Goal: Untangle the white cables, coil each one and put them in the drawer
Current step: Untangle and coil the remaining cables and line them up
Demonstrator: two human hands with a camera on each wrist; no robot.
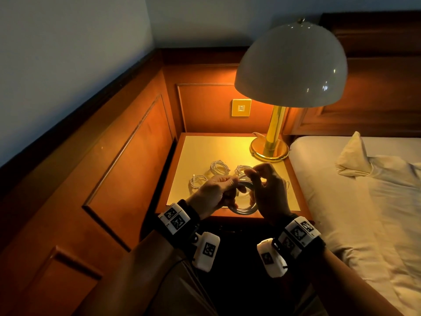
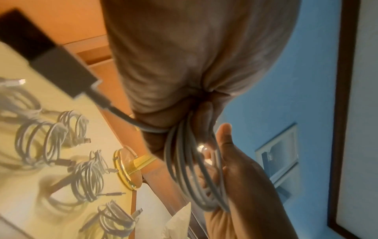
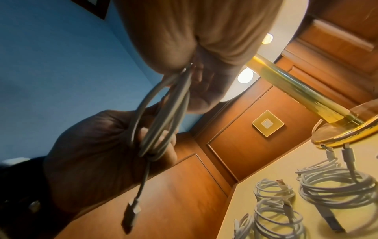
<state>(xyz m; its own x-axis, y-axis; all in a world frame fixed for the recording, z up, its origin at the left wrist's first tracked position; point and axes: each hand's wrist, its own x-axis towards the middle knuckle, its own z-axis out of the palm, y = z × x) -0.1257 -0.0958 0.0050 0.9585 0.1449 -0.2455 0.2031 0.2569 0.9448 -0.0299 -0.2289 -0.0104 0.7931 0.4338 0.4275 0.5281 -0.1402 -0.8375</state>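
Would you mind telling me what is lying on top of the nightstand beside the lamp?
Several coiled white cables lie on the nightstand near the lamp. Both hands cover some, so the exact count is hidden.

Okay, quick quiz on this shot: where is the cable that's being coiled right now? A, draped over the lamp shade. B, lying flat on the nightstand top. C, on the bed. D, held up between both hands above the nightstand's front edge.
D: the left hand and the right hand both grip the coiled cable in the air, while other coiled cables lie on the nightstand.
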